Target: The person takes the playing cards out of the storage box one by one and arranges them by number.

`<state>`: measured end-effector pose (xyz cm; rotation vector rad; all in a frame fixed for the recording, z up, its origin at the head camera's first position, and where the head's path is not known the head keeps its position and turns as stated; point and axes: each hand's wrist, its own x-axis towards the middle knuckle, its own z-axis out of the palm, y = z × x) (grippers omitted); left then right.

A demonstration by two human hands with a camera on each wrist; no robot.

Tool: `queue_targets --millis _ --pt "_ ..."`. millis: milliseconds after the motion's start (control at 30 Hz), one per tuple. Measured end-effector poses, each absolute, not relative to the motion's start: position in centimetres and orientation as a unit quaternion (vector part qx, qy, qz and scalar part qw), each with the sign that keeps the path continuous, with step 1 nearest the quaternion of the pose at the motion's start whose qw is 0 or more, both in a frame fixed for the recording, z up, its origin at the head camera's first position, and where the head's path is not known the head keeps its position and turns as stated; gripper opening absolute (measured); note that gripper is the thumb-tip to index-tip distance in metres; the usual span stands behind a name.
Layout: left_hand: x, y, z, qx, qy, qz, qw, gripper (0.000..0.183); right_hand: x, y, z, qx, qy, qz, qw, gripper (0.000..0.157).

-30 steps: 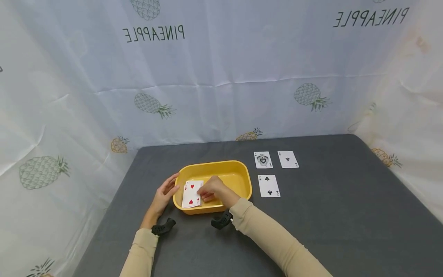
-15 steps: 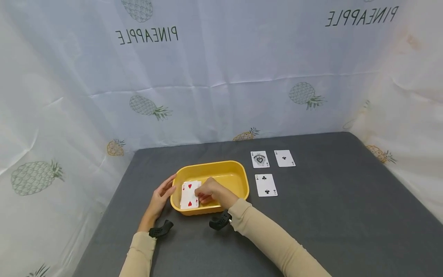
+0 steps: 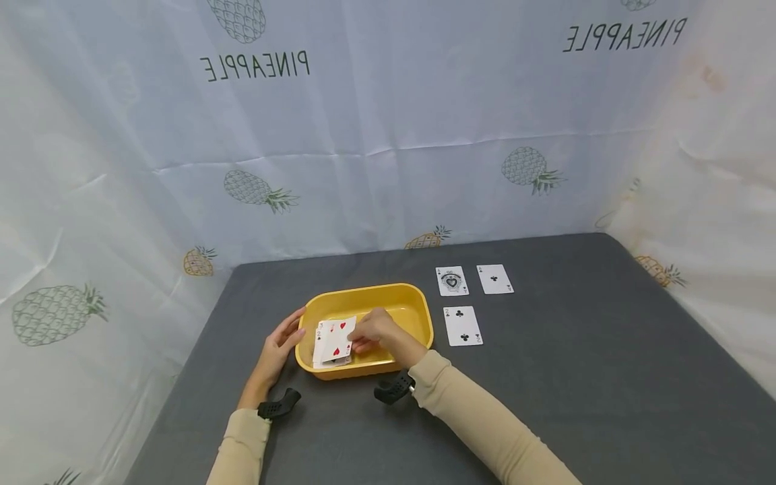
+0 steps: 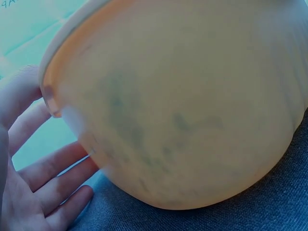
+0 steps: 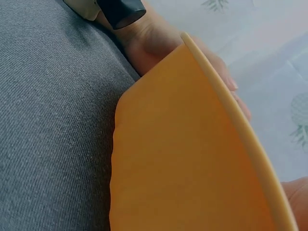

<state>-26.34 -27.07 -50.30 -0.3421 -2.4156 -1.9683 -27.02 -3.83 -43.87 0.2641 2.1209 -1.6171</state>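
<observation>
A yellow plastic tray point(image 3: 370, 367) stands on the grey table, with a small pile of playing cards point(image 3: 319, 350) at its left end. Inside the tray, my right hand point(image 3: 378, 330) pinches the right edge of a playing card with red hearts point(image 3: 337, 339), which lies askew over the pile. Black-marked cards show from under it. My left hand point(image 3: 281, 345) rests against the tray's left end. In the left wrist view its fingers point(image 4: 57, 190) lie straight along the outer wall. The tray's wall hides most of the right hand in the right wrist view.
Right of the tray, face up on the grey table point(image 3: 545, 377), lie an ace with an ornate emblem point(image 3: 452, 281), an ace of clubs point(image 3: 495, 279) and a two of clubs point(image 3: 463, 326). A pineapple-print curtain point(image 3: 339, 188) hangs behind the table.
The right hand has drawn the hearts card right and tilted it away from the pile, uncovering black-marked cards beneath. The left hand keeps its place at the tray. The head view shifts slightly.
</observation>
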Motion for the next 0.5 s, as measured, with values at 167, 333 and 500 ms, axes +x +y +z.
queue_targets --millis 167,333,500 --pt "-26.3 -27.2 -50.2 -0.110 -0.772 -0.626 0.004 0.051 -27.1 -3.3 -43.8 0.080 0.767 -0.592 0.234 0.013" --pt "-26.3 -27.1 -50.2 -0.101 -0.779 -0.619 -0.001 0.051 -26.9 -2.8 -43.5 0.073 0.766 -0.596 0.229 0.017" --pt "-26.3 -27.1 -50.2 -0.106 -0.778 -0.619 -0.005 0.051 -26.8 -2.2 -43.1 0.065 0.754 -0.613 0.225 0.019"
